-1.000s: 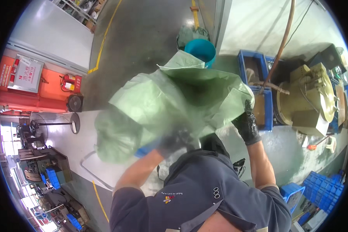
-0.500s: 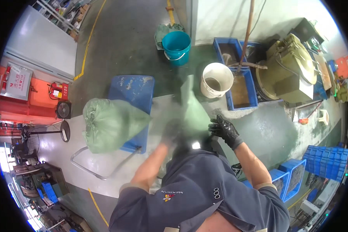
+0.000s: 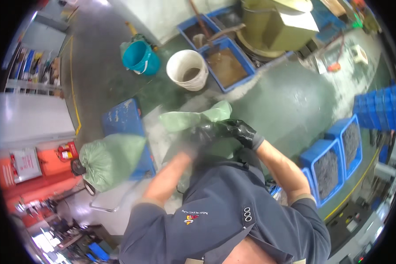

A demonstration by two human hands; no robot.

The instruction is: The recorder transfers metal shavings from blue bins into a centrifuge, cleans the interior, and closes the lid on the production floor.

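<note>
A limp pale-green woven sack point(image 3: 180, 120) spreads out in front of me, one corner rising to the right. My right hand point(image 3: 240, 131), in a black glove, has its fingers curled on the sack's near right side. Close beside it, my left hand point(image 3: 201, 134), also black-gloved, is at the sack's near edge; motion blurs its fingers, so their grip is unclear. To the left, a full green sack point(image 3: 112, 160) with a gathered end rests on a blue platform cart point(image 3: 124, 118).
Ahead stand a white bucket point(image 3: 187, 70), a teal bucket point(image 3: 141, 58) and blue bins of murky liquid point(image 3: 226, 66), beside a big olive-green machine point(image 3: 262, 28). Blue crates point(image 3: 328, 169) filled with dark grey material line the right. A fire extinguisher point(image 3: 67, 152) is at the left.
My view has turned to the right. My right hand, open beside the sack before, has closed on it next to my left hand. The standing sack now folds over sideways.
</note>
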